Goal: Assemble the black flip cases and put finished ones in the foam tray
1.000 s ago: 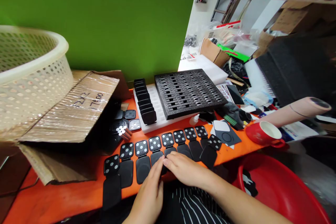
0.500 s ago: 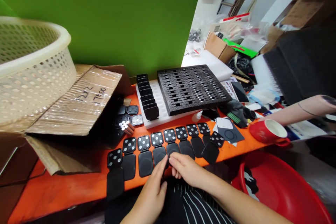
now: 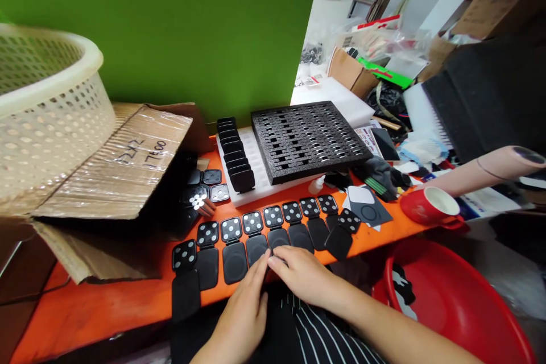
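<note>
My left hand (image 3: pixel 244 310) and my right hand (image 3: pixel 303 276) meet at the table's front edge, fingertips together. Between them is a small dark thing, mostly hidden by my fingers; I cannot make out its kind. Both hands are closed about it, the left with its fingers long and pressed together. Just beyond lies a row of unfolded black hinged cases. Their upper halves (image 3: pixel 231 229) carry silver discs in a five-dot pattern, and their lower halves (image 3: pixel 234 265) are plain black, some with a faint ring. At the right end one case (image 3: pixel 339 242) lies askew.
A black slotted foam tray (image 3: pixel 311 142) rests on white foam (image 3: pixel 261 177), beside a row of upright black pieces (image 3: pixel 241 177). Left stand a cardboard box (image 3: pixel 128 165), a white basket (image 3: pixel 55 102) and stacked discs (image 3: pixel 202 205). Right are a red mug (image 3: pixel 420 207) and red basin (image 3: pixel 469 307).
The view has shifted slightly, so the table sits a little further left and up. My right fingers have closed further over the dark thing, which shows less.
</note>
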A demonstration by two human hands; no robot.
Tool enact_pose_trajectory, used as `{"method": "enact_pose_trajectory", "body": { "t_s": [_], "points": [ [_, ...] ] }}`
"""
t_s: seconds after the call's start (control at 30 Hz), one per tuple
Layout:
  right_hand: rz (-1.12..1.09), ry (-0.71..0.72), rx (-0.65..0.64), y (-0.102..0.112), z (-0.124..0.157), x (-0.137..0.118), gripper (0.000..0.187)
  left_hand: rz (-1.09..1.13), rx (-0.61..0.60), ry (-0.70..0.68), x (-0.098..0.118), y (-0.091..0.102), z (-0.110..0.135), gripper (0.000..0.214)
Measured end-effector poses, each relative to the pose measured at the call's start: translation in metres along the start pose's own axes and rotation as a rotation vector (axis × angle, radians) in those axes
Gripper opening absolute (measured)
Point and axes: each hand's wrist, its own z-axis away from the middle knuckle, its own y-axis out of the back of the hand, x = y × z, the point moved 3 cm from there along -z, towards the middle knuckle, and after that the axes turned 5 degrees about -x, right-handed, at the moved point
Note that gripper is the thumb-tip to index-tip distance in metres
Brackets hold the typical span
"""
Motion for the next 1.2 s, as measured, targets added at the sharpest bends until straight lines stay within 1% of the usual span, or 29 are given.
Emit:
{"method": "enact_pose_trajectory", "body": {
  "t_s": [0.1,0.2,0.27,0.33,0.37,0.43,0.47,0.53,0.6,0.7,0.8,0.87,0.9,1.0,1.07,1.13,1.2],
  "points": [
    [-0.145,-0.021,0.042,0.002,-0.005,0.001,0.031,0.027,0.035,-0.007,0.006,0.003,-0.005,0.058],
    [-0.34,0.005,0.044,-0.001,-0.011,0.001,0.03,0.151,0.099,0.073,0.009,0.006,-0.013,0.044],
    [-0.553,0.017,-0.011,-0.005,-0.015,0.0,0.028,0.299,0.184,0.137,0.008,0.008,-0.019,0.039],
    [-0.753,-0.04,-0.081,-0.01,-0.017,0.0,0.032,0.462,0.256,0.186,0.007,0.012,-0.025,0.041],
    [-0.82,-0.083,-0.102,-0.012,-0.018,0.001,0.034,0.534,0.274,0.206,0.006,0.014,-0.026,0.042],
    [-0.875,-0.142,-0.129,-0.013,-0.019,0.0,0.034,0.629,0.271,0.241,0.007,0.018,-0.028,0.044],
    [-0.87,-0.155,-0.149,-0.013,-0.018,-0.001,0.032,0.64,0.266,0.249,0.008,0.02,-0.028,0.044],
    [-0.807,-0.164,-0.205,-0.012,-0.017,-0.003,0.029,0.587,0.264,0.241,0.011,0.025,-0.026,0.045],
    [-0.698,-0.157,-0.238,-0.011,-0.016,-0.005,0.028,0.473,0.259,0.203,0.015,0.029,-0.024,0.045],
    [-0.581,-0.095,-0.209,-0.008,-0.015,-0.005,0.029,0.333,0.226,0.15,0.016,0.031,-0.021,0.041],
    [-0.548,-0.045,-0.202,-0.008,-0.016,-0.004,0.03,0.286,0.202,0.146,0.014,0.034,-0.023,0.039],
    [-0.606,-0.066,-0.225,-0.01,-0.016,-0.003,0.03,0.282,0.203,0.159,0.013,0.036,-0.026,0.038],
    [-0.683,-0.095,-0.242,-0.011,-0.017,-0.003,0.028,0.295,0.21,0.173,0.012,0.038,-0.027,0.038],
    [-1.041,-0.216,-0.262,-0.012,-0.018,-0.006,0.025,0.381,0.266,0.21,0.013,0.041,-0.029,0.042],
    [-1.205,-0.269,-0.249,-0.01,-0.017,-0.009,0.024,0.393,0.292,0.193,0.015,0.042,-0.027,0.042],
    [-1.228,-0.308,-0.258,-0.007,-0.015,-0.011,0.023,0.319,0.275,0.145,0.018,0.042,-0.024,0.038],
    [-1.19,-0.341,-0.291,-0.005,-0.012,-0.011,0.023,0.211,0.23,0.082,0.02,0.042,-0.018,0.034]
  ]
}}
